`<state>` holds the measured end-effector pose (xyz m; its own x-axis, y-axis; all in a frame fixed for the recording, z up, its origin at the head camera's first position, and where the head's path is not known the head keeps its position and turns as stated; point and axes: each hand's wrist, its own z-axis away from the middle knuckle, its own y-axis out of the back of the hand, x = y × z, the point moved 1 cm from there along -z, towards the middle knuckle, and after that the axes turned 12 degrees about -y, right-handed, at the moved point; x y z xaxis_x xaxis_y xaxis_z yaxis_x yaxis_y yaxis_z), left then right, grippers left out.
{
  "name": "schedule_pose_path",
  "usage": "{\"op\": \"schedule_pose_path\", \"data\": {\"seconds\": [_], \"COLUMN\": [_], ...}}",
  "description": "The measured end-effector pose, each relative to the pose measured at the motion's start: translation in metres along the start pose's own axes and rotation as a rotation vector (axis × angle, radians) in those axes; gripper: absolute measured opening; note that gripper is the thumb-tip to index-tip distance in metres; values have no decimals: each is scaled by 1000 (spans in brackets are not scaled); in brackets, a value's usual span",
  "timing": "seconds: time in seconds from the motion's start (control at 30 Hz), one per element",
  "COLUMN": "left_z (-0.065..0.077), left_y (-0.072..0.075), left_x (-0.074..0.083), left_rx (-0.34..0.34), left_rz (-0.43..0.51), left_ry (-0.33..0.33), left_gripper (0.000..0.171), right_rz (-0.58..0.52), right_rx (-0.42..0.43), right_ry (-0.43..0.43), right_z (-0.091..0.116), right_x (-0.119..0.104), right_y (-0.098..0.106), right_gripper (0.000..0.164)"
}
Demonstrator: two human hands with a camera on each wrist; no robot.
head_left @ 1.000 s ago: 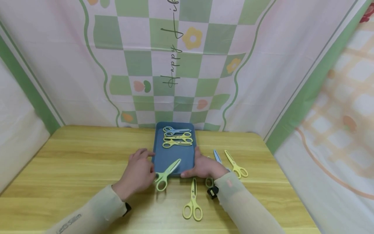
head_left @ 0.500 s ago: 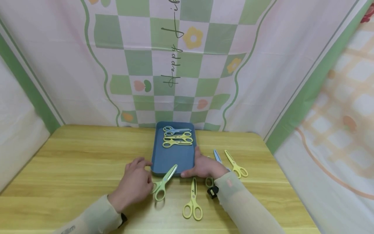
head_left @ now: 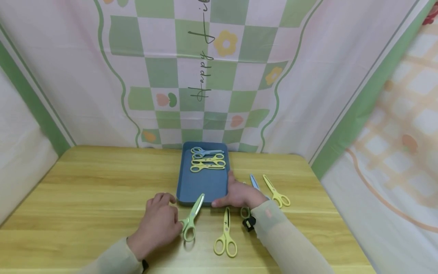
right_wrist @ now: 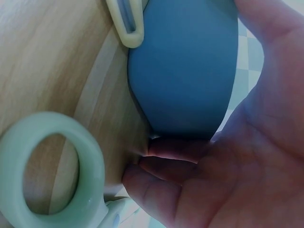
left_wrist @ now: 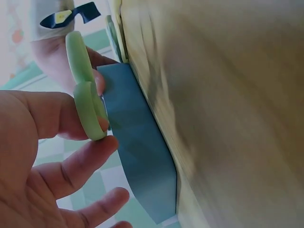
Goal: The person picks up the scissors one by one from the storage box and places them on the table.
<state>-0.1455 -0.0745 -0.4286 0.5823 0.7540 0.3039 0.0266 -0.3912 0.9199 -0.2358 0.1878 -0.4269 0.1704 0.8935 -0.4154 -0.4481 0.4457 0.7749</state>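
Head view: at lower centre, the left hand (head_left: 155,224) pinches a handle ring of the green scissors (head_left: 194,215), whose tip overlaps the near rim of the blue tray (head_left: 198,186); whether they touch is unclear. Left wrist view shows the remaining fingers spread apart, blades mostly hidden. Right of centre, the right hand (head_left: 241,195) rests against the tray's near right corner, thumb apart from the fingers, whose tips are partly out of sight. Its wrist and sleeve partly cover a blue pair (head_left: 254,181) and a second green pair, whose ring (right_wrist: 92,166) fills the right wrist view's lower left, cut off. A yellow pair (head_left: 226,232) lies below the tray, another (head_left: 272,189) farther right. Inside the tray's upper half, blue scissors (head_left: 213,153) and yellow ones (head_left: 210,168) overlap. Bare tabletop (head_left: 102,182) stretches left of the tray; patterned cloth (head_left: 226,76) rises behind its far edge.
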Motion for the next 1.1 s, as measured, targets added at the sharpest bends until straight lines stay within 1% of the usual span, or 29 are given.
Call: {"op": "schedule_pose_path", "data": {"seconds": [0.13,0.37,0.5,0.7,0.83,0.93,1.1], "left_z": [5,13,19,27,27,26,22], "left_y": [0,2,4,3,0,-3,-9], "left_x": [4,10,14,18,17,16,15], "left_rx": [1,0,12,17,15,-6,-105], "left_rz": [-13,-2,1,29,18,-2,10], "left_ry": [-12,-19,-44,-91,-87,-66,-11], "left_gripper": [27,31,32,33,33,32,29], "right_rz": [-12,-31,-41,-15,-2,5,8], "right_rx": [3,4,-1,-3,1,0,-3], "right_ry": [8,20,20,6,5,3,7], "right_z": [0,0,0,2,2,1,0], "right_x": [0,1,1,-1,-1,-1,-1], "right_y": [0,0,0,1,1,1,1], "right_gripper": [144,144,144,144,144,144,144]}}
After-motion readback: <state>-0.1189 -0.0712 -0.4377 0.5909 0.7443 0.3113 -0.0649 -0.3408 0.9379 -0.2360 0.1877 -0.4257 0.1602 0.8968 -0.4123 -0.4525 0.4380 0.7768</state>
